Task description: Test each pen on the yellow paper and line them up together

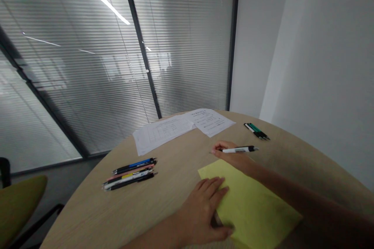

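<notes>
My right hand point(229, 155) is shut on a white pen with a black tip and clip point(239, 149), held level above the far edge of a yellow sheet point(254, 202). My left hand point(201, 212) lies flat on the sheet's near left edge, fingers spread a little. A small dark object point(216, 220) shows beneath that palm, partly hidden, and I cannot tell what it is. To the left lies a bundle of several pens point(130, 175) in blue, black, pink and white. Farther off are several green and black pens point(256, 131).
The pens and sheets lie on a rounded light wood table point(87, 218). Two printed white papers point(162, 134) overlap at its far edge. Beyond stands a glass wall with blinds point(87, 85). A yellow-green chair point(17, 210) stands at the lower left.
</notes>
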Motion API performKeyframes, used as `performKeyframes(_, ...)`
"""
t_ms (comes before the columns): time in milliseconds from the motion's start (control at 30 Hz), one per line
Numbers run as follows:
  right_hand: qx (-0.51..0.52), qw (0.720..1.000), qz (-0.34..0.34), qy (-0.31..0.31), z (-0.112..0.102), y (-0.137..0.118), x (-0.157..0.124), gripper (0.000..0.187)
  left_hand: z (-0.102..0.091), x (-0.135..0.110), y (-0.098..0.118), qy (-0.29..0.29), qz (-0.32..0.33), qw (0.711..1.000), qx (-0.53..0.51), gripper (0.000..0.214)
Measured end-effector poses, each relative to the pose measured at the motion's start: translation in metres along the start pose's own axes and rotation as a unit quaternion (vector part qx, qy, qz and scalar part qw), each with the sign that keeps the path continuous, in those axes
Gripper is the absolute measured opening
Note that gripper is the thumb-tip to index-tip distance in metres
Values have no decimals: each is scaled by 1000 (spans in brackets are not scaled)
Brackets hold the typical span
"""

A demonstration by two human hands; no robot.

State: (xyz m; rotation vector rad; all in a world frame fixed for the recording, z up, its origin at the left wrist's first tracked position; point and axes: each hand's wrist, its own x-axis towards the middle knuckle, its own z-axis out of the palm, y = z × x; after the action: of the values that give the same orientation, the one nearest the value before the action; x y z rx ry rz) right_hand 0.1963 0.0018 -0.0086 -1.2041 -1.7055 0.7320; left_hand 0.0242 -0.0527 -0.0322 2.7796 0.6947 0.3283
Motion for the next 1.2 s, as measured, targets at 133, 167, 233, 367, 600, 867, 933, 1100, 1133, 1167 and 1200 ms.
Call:
performKeyframes(133,-163,983,-87,17,2,-6,-12,15,-8,0,6,178,-61,981,-48,25)
performKeyframes(167,-211,970,-120,15,4,-8,-16,18,-11,0,9,209,-83,972,-63,21)
performKeyframes(233,-310,935,-174,15,9,-11,-22,20,-18,-1,16,229,-99,963,-98,25)
performKeyframes(367,-457,857,-234,47,22,-14,-29,20,-22,-1,29,192,-74,960,-190,32)
performKeyframes(600,-495,820,-276,81,24,-15,-32,21,-14,2,29,170,-87,955,-226,30)
performKeyframes(867,-486,822,-284,89,27,-16,-35,23,-16,1,27,175,-87,957,-214,44)
performKeyframes(933,-481,826,-283,83,28,-15,-36,23,-14,0,27,168,-89,959,-210,46)
performKeyframes(1100,-429,869,-245,38,20,-8,-29,24,-14,-1,25,157,-42,974,-157,56)
performKeyframes(1133,-401,887,-229,27,16,-5,-26,24,-14,-1,23,146,-27,980,-136,58)
performKeyframes(1167,-360,908,-212,15,13,-2,-22,24,-15,0,21,133,-17,985,-106,59)
performKeyframes(1200,-311,932,-189,5,10,1,-18,24,-15,1,19,119,-12,990,-69,57)
